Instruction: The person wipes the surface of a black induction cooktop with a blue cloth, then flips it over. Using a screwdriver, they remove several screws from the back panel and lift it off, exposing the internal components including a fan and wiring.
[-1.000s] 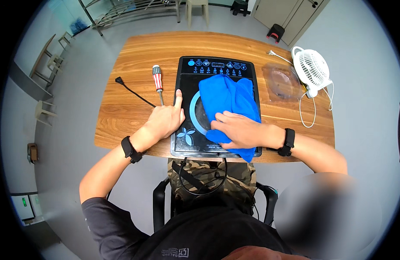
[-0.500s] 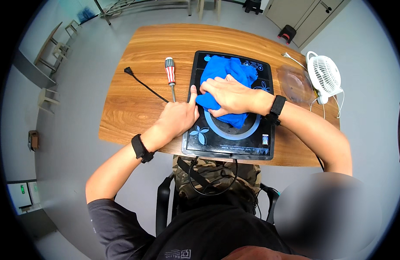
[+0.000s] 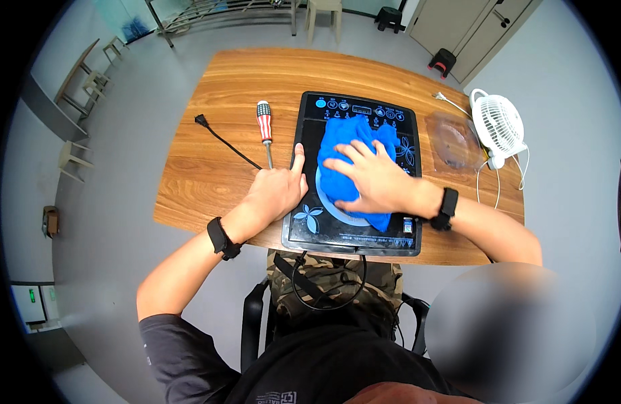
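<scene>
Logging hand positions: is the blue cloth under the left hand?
No, the blue cloth lies under the right hand, while the left hand touches the cooktop.

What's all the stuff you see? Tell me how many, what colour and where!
table: 1, brown, centre
cooktop: 1, black and blue, on table
cloth: 1, blue, on cooktop
screwdriver: 1, red, white, dark, left of cooktop
plug and cord: 1, black, left of screwdriver
fan: 1, white, table's right
tray: 1, clear, beside fan
door: 1, beige, back right
small stools: 2, black, near door
metal rack: 1, grey, far back
pale stools: at least 4, whitish, left, back
chair: 1, black, at table
left hand: 1, bare, black wristband, cooktop's left edge
right hand: 1, bare, black wristband, on cloth
</scene>
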The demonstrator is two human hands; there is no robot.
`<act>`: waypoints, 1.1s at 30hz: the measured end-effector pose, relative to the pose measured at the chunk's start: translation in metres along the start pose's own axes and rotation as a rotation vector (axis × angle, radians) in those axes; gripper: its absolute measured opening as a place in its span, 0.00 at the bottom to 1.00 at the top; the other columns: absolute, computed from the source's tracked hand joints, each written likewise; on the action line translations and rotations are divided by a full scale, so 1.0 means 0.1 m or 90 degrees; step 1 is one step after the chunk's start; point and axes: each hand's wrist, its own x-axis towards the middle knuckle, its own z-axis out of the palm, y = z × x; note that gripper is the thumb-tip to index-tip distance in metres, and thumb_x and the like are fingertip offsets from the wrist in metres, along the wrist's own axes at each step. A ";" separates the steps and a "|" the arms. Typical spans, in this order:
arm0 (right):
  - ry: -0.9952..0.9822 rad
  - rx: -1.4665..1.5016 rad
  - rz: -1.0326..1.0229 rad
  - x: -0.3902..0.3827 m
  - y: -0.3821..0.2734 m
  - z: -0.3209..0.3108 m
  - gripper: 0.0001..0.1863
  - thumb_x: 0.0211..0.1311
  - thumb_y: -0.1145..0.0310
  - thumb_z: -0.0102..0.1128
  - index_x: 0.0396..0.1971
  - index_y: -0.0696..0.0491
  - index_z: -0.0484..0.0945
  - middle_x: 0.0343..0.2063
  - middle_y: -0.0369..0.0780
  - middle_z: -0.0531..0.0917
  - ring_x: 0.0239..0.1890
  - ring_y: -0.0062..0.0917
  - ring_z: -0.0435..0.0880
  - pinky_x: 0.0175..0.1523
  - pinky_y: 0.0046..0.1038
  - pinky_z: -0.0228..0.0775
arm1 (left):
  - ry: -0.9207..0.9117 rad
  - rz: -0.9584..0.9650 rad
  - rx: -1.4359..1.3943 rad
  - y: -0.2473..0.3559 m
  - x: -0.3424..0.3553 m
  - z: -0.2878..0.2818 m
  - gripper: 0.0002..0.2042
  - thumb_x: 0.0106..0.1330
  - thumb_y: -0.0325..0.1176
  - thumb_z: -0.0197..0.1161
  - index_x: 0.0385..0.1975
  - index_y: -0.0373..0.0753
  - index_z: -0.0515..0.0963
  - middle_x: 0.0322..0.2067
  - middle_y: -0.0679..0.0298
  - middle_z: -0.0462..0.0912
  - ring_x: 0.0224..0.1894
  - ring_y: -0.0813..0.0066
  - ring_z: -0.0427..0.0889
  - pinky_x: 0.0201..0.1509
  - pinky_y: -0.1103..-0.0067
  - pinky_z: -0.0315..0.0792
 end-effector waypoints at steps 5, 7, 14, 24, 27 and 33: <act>-0.005 -0.003 0.005 -0.03 -0.03 0.03 0.38 0.56 0.48 0.73 0.66 0.44 0.71 0.64 0.49 0.71 0.67 0.45 0.68 0.63 0.58 0.61 | -0.007 0.003 -0.022 0.01 0.01 0.00 0.32 0.74 0.39 0.50 0.73 0.25 0.56 0.19 0.50 0.83 0.23 0.48 0.85 0.33 0.59 0.79; -0.001 -0.009 0.013 0.09 0.03 0.07 0.37 0.59 0.49 0.72 0.66 0.46 0.70 0.61 0.48 0.71 0.63 0.45 0.69 0.59 0.55 0.63 | -0.013 0.004 -0.024 -0.01 -0.01 -0.01 0.32 0.74 0.39 0.50 0.73 0.25 0.55 0.19 0.50 0.83 0.24 0.48 0.85 0.34 0.58 0.78; 0.000 -0.023 0.021 0.65 0.37 0.11 0.40 0.59 0.52 0.71 0.68 0.49 0.63 0.55 0.46 0.72 0.56 0.43 0.72 0.53 0.49 0.65 | -0.004 0.001 -0.012 0.02 0.00 0.01 0.31 0.75 0.41 0.48 0.71 0.24 0.57 0.19 0.51 0.84 0.23 0.49 0.86 0.33 0.59 0.79; 0.082 0.000 0.096 1.33 0.77 0.20 0.33 0.59 0.55 0.72 0.62 0.49 0.72 0.56 0.45 0.77 0.62 0.45 0.75 0.58 0.55 0.68 | -0.038 0.015 -0.007 0.03 0.02 -0.04 0.32 0.74 0.39 0.49 0.72 0.23 0.55 0.20 0.51 0.84 0.22 0.49 0.85 0.33 0.59 0.79; 0.087 0.008 0.102 1.42 0.83 0.19 0.33 0.59 0.54 0.72 0.63 0.45 0.72 0.56 0.45 0.77 0.63 0.46 0.75 0.60 0.57 0.67 | -0.046 -0.006 -0.002 0.02 0.02 -0.03 0.33 0.75 0.39 0.48 0.73 0.25 0.53 0.20 0.50 0.84 0.24 0.47 0.85 0.33 0.58 0.79; 0.048 -0.008 0.145 1.29 0.96 0.11 0.34 0.60 0.52 0.71 0.65 0.43 0.72 0.60 0.44 0.77 0.65 0.44 0.74 0.62 0.58 0.66 | -0.056 -0.036 0.008 0.05 0.02 -0.04 0.32 0.75 0.41 0.47 0.75 0.29 0.53 0.20 0.48 0.84 0.25 0.45 0.85 0.35 0.57 0.79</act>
